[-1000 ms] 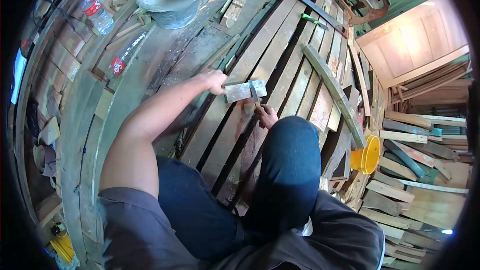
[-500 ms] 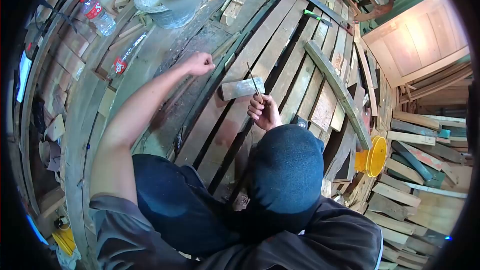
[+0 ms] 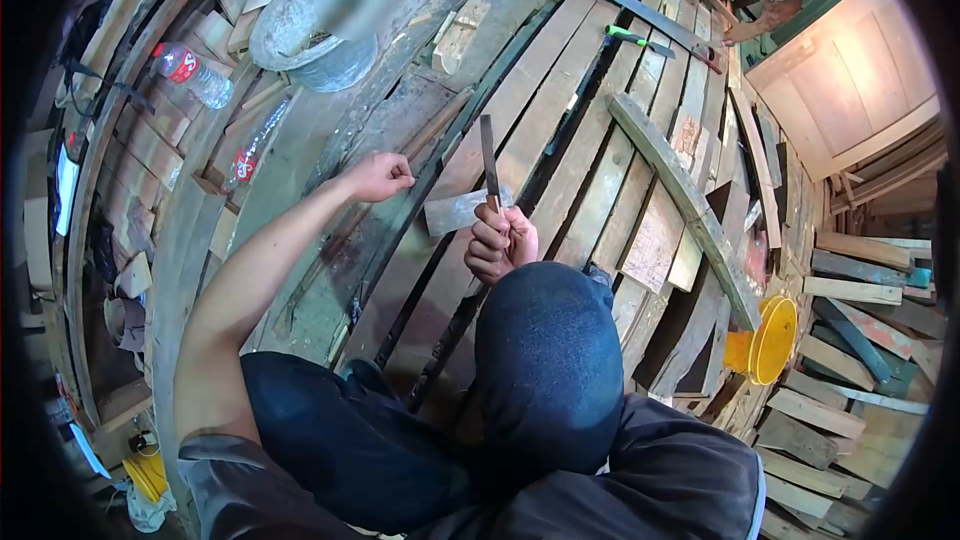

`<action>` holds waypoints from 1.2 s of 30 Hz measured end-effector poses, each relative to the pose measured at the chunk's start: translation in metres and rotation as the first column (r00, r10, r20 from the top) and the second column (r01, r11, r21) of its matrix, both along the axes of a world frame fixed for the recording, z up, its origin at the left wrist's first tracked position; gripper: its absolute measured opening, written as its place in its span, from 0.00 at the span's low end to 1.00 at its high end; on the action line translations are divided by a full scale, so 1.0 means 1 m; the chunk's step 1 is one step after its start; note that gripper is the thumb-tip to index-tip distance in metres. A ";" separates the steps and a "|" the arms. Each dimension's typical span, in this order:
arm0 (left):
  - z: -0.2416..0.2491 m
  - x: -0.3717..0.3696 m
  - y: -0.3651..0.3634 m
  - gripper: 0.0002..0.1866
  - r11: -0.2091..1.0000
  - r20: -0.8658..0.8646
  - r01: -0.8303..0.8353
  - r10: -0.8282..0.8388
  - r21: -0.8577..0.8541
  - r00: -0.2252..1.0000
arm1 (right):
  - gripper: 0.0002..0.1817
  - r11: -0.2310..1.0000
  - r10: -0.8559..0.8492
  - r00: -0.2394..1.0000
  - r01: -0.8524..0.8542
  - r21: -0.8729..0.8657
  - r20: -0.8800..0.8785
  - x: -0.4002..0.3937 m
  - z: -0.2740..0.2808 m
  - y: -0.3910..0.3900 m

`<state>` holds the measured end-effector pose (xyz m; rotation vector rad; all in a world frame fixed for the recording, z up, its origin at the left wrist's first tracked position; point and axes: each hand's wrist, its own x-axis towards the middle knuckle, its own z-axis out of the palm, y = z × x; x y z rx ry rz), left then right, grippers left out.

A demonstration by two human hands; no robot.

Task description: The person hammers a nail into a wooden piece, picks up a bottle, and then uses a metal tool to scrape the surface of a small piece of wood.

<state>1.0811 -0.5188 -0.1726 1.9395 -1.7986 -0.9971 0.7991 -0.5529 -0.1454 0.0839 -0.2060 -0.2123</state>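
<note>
My right hand [image 3: 502, 243] is closed around the handle of a chisel [image 3: 489, 158], whose flat, narrow blade points up and away from me with its broad side showing. Behind the blade, a pale grey rectangular block [image 3: 450, 215], which looks like a whetstone, lies on the wooden slats. My left hand [image 3: 383, 177] is held out to the left of the block with its fingers curled in. Nothing shows in it, and it is apart from both the block and the chisel. My raised knee [image 3: 548, 360] is just below my right hand.
A handsaw [image 3: 640, 15] and a green-handled tool [image 3: 637, 39] lie at the far end of the slats. A long beam [image 3: 685, 202] crosses them on the right, near a yellow bucket [image 3: 772, 342]. A grey bucket [image 3: 335, 65] and plastic bottles [image 3: 200, 75] stand left.
The chisel has turned from edge-on to showing its broad face, and my right hand has shifted left. My left hand has moved slightly down and left in view.
</note>
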 end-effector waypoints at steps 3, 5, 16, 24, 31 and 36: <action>0.004 0.001 -0.002 0.12 0.999 0.004 -0.006 0.006 0.035 1.000 | 0.13 1.000 -0.003 1.000 0.004 -0.014 0.029 -0.001 0.001 -0.004; 0.010 0.001 -0.001 0.12 0.998 0.030 0.000 -0.002 0.059 1.000 | 0.13 1.000 -0.017 0.999 0.018 -0.023 0.047 -0.002 -0.001 -0.008; -0.006 0.000 0.004 0.13 0.999 -0.069 -0.029 0.032 0.040 0.997 | 0.15 0.977 -0.203 0.943 0.176 -0.122 -0.265 0.009 0.020 -0.014; 0.015 -0.022 -0.006 0.20 0.954 -0.484 -0.177 0.276 0.242 0.831 | 0.13 0.957 -0.278 0.758 0.165 -0.238 -0.590 0.010 0.024 -0.009; 0.023 -0.037 -0.015 0.22 0.947 -0.676 -0.066 0.273 0.315 0.684 | 0.12 0.875 -0.420 0.610 0.075 -0.478 -0.672 0.013 0.018 -0.006; 0.034 -0.048 -0.012 0.19 0.967 -0.646 0.008 0.164 0.255 0.745 | 0.11 0.796 -0.478 0.551 -0.058 -0.603 -0.684 0.017 0.011 -0.003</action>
